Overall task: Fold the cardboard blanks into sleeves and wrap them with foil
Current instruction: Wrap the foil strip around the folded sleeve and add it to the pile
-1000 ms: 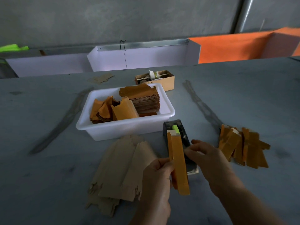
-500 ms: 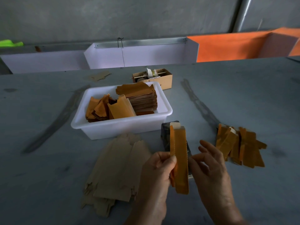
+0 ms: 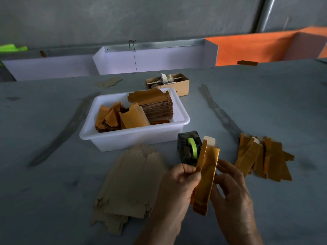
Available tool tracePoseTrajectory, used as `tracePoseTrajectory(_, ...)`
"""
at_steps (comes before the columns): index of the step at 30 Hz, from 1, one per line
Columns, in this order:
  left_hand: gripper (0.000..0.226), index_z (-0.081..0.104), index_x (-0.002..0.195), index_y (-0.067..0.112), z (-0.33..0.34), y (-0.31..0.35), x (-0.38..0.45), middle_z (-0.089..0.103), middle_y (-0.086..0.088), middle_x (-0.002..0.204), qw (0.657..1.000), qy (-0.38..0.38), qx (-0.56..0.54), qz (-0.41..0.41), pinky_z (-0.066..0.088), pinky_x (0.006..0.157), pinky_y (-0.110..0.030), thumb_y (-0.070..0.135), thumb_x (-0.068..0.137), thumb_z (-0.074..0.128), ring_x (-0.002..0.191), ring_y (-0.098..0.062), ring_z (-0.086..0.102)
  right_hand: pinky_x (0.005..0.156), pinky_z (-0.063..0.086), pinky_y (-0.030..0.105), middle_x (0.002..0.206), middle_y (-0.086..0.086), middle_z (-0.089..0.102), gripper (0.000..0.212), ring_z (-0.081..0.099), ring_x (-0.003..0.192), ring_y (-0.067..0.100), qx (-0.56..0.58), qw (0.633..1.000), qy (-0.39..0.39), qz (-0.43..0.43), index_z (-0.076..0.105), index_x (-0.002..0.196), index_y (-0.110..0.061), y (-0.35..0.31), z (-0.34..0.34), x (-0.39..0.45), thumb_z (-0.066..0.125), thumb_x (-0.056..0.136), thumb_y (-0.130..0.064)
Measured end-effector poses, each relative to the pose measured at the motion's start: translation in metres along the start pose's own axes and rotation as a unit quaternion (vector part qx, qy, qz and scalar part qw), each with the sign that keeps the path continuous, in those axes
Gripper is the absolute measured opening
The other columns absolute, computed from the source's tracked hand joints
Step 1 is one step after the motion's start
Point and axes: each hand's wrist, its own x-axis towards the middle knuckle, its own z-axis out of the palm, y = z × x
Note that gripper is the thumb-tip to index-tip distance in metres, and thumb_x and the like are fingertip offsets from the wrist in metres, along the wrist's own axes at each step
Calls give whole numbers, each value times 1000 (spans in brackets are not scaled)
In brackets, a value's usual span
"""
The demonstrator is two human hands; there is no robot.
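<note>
Left hand (image 3: 177,184) pinches gold foil-wrapped sleeve (image 3: 206,177) upright (white flap at top); right hand (image 3: 230,190) fingers curled against its other edge. Tape dispenser (image 3: 189,150) behind.

Tape dispenser (image 3: 188,149) partly hidden by sleeve (image 3: 206,177)
</note>
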Motion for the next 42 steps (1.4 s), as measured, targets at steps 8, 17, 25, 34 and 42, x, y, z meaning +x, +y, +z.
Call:
tracePoseTrajectory(8, 30, 68, 68, 40, 2, -3, 2, 66, 9, 64, 999, 15, 45, 13, 50, 63, -27, 18, 88, 65, 66, -11, 62, 73, 43, 7, 115, -2, 56, 6, 55, 100, 0, -6, 1000, 9, -17, 66, 75, -7, -4, 1, 1, 70, 77, -2)
tracePoseTrajectory(17, 12, 68, 76, 24, 5, -1, 4, 68, 7, 68, 994, 29, 97, 36, 50, 58, -22, 19, 88, 65, 66, -7, 64, 69, 43, 4, 100, -3, 57, 6, 58, 83, 5, -46, 998, 11, -48, 67, 78, -4, -4, -1, 4, 71, 77, 1)
tracePoseTrajectory(25, 6, 71, 82, 20, 2, 8, -3, 71, 2, 75, 994, 13, 109, 28, 47, 60, -24, 22, 86, 67, 69, -11, 62, 64, 46, 14, 88, -8, 61, 16, 60, 84, 7, 58, 997, 32, 42, 59, 77, -22, -8, -38, 1, 62, 85, -9)
tracePoseTrajectory(34, 5, 72, 81, 22, 3, 17, -19, 74, 3, 75, 997, -11, 82, -5, 51, 60, -21, 23, 84, 68, 71, -10, 69, 56, 46, 11, 73, -6, 68, 21, 60, 65, 4, 185, 969, -150, 64, 71, 76, -22, -44, -55, 1, 63, 81, -3)
tracePoseTrajectory(42, 15, 76, 76, 18, 2, 22, -22, 75, -3, 77, 998, -30, 35, -41, 58, 81, -38, 11, 85, 66, 80, -20, 72, 60, 49, 15, 78, -13, 67, 31, 62, 72, 4, 78, 985, -155, 19, 60, 96, -39, -47, -53, 4, 65, 82, -12)
